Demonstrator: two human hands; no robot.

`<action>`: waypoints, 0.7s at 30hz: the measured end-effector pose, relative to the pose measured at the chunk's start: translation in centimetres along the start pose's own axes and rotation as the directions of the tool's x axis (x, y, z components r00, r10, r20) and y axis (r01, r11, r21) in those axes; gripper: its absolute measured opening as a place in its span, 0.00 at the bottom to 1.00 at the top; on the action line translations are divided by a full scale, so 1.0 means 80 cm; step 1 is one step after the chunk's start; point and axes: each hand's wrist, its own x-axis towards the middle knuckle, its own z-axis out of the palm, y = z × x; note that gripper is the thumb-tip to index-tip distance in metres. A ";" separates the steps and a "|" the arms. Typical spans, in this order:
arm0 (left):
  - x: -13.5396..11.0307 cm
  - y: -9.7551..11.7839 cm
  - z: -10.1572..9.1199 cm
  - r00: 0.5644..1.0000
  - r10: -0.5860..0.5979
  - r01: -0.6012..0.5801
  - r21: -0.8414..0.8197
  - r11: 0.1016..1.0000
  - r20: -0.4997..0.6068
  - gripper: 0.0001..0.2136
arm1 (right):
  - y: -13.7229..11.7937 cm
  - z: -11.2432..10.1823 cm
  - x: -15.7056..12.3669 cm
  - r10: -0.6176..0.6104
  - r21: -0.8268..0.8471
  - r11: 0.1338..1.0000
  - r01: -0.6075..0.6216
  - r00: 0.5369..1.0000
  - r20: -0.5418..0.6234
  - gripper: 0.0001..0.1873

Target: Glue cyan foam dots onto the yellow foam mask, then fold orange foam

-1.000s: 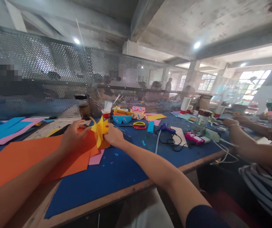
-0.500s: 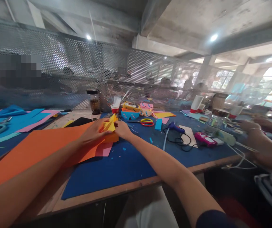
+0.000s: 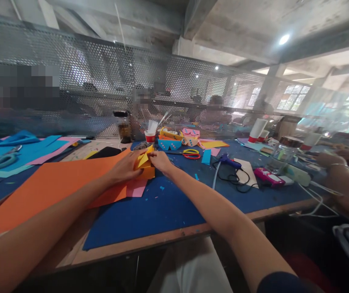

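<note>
Yellow paper (image 3: 144, 159), fanned upright a second ago, now sits folded flatter; left hand (image 3: 125, 167) and right hand (image 3: 160, 161) both pinch it over the orange sheet (image 3: 55, 183).

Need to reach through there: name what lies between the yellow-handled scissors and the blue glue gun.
Head view: a light-blue paper strip lies between the scissors and the glue gun, a pink scrap just behind it.
</note>
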 end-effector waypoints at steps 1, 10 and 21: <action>0.000 0.002 -0.001 1.000 -0.001 0.001 0.000 1.000 0.000 0.39 | 0.000 0.000 0.000 0.001 0.007 1.000 -0.001 1.000 -0.006 0.17; -0.002 0.006 -0.006 0.999 -0.044 0.044 0.040 0.998 0.000 0.38 | -0.001 -0.008 -0.007 0.000 0.044 0.999 0.001 1.000 -0.021 0.18; -0.001 0.001 -0.010 0.997 -0.072 0.075 0.089 0.993 -0.036 0.28 | -0.009 -0.010 -0.012 0.040 0.006 0.999 -0.040 0.999 -0.016 0.18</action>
